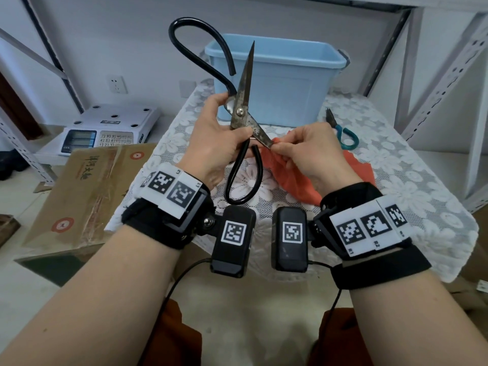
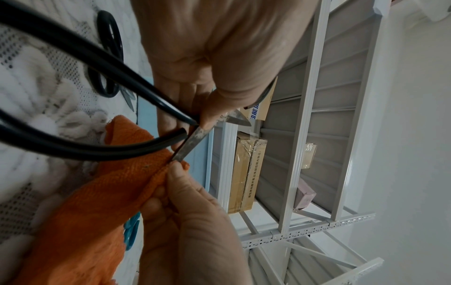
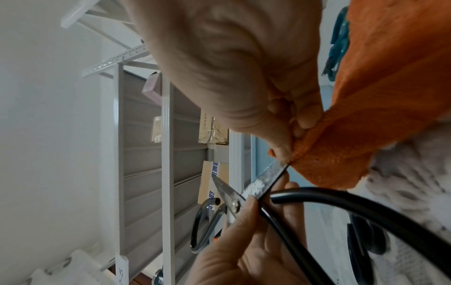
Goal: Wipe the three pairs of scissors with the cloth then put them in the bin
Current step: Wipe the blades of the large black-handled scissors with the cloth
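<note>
The left hand (image 1: 211,136) grips the big black-handled scissors (image 1: 239,112) at the pivot, blades spread. The right hand (image 1: 309,151) pinches the orange cloth (image 1: 285,178) around one blade tip, above the counter (image 1: 396,180); the blue bin (image 1: 277,83) stands behind, teal scissors (image 1: 343,133) beside it.

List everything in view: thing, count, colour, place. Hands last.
large scissors: 1, black handles, rusty blades, spread open, held above the table
small black-handled scissors: 1, lying on the tablecloth
small scissors: 1, teal handle, on the table right of the bin
cloth: 1, orange, trailing onto the table
bin: 1, light blue, far end of table
tablecloth: 1, white lace, over the table
scale: 1, white, low shelf at left
cardboard box: 1, brown, left of the table
shelving: grey metal, around the table
left hand: grips the large scissors near the pivot
right hand: fingers pinch the cloth round the lower blade tip
</note>
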